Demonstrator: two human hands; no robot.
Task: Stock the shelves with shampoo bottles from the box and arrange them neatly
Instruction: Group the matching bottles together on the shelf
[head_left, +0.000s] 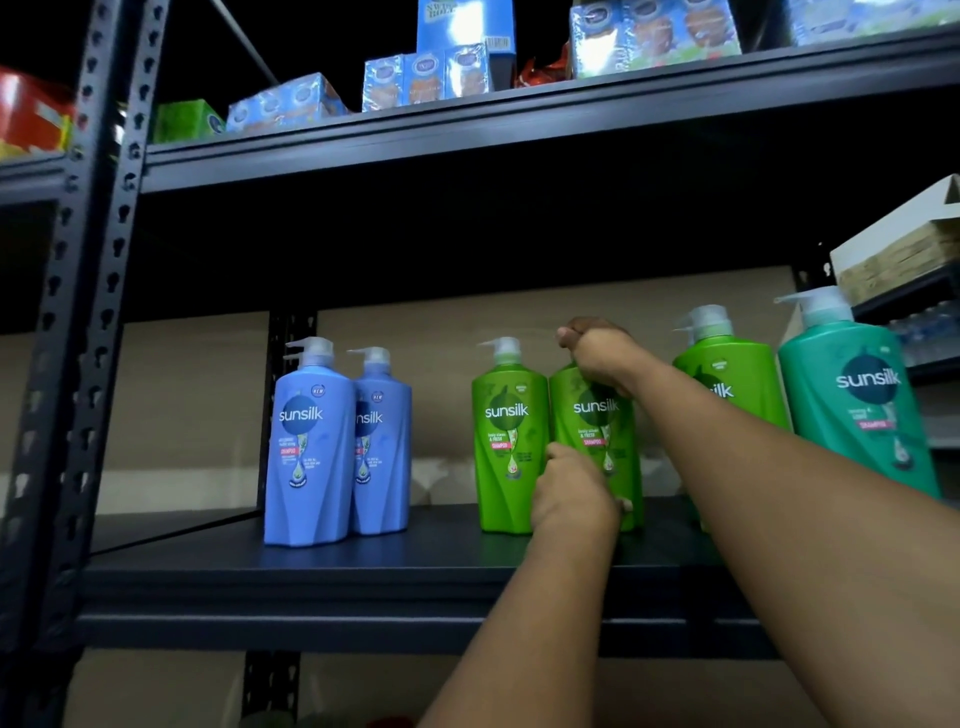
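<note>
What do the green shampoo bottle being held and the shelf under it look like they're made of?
Green shampoo bottle: probably plastic, opaque and smooth with a soft sheen and a printed label; both hands are on it, so its pump top is hidden.

Shelf: probably painted metal, dark and matte, judging by the thin flat board and the punched upright posts. The board itself might be laminate; the view cannot settle it.

bottles (509, 447) on shelf (363, 561), boxes (426, 78) above
</note>
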